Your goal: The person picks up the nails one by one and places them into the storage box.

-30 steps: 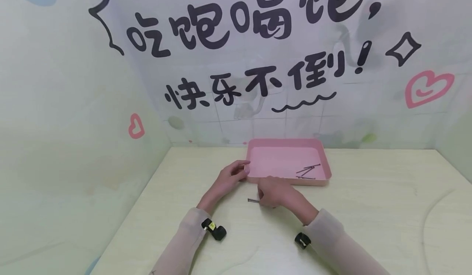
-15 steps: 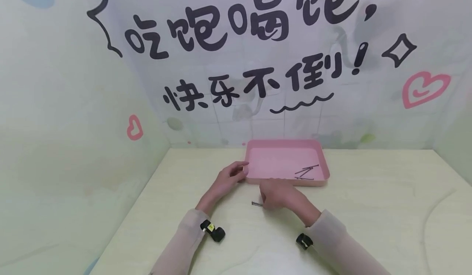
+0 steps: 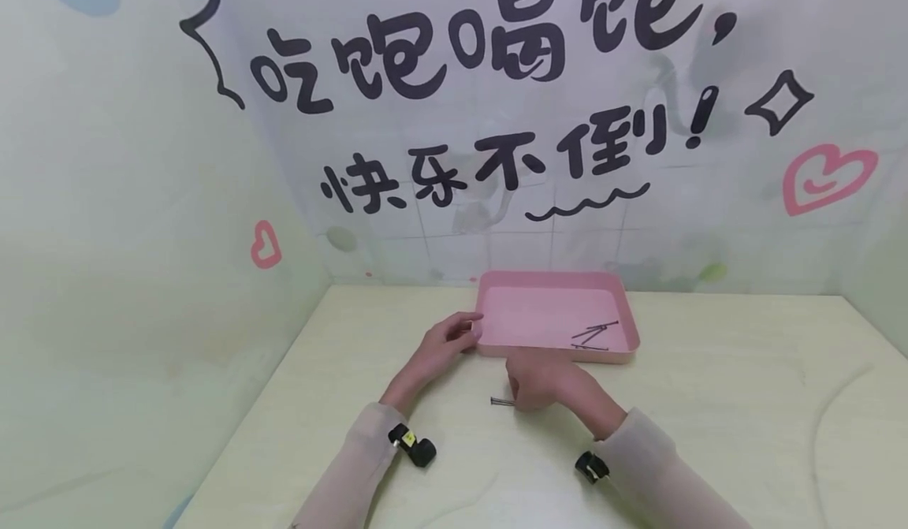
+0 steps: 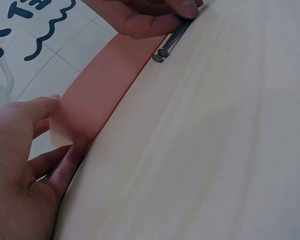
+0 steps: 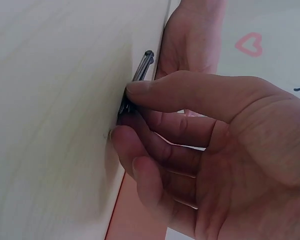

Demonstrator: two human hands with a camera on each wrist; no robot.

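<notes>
My right hand (image 3: 542, 381) is in front of the pink tray (image 3: 489, 350), low over the table. Its thumb and fingers pinch a few dark metal nails (image 3: 502, 401). In the right wrist view the nails (image 5: 142, 67) stick out past the thumb tip. Two flat nail heads (image 4: 161, 54) show in the left wrist view, while the other ends are hidden by the fingers. My left hand (image 3: 441, 346) holds the tray's near left corner, its fingers on the rim and against the wall (image 4: 100, 90). Several more nails (image 3: 594, 333) lie loose inside the tray, at its right side.
The pale wooden table (image 3: 731, 403) stretches out on both sides of the tray. A printed back wall (image 3: 440, 237) with large black characters rises just behind the tray, and a side wall (image 3: 142, 316) borders the left.
My right hand has shifted slightly right and toward me, drawing the nails along with it. The left hand stays at the tray's corner.
</notes>
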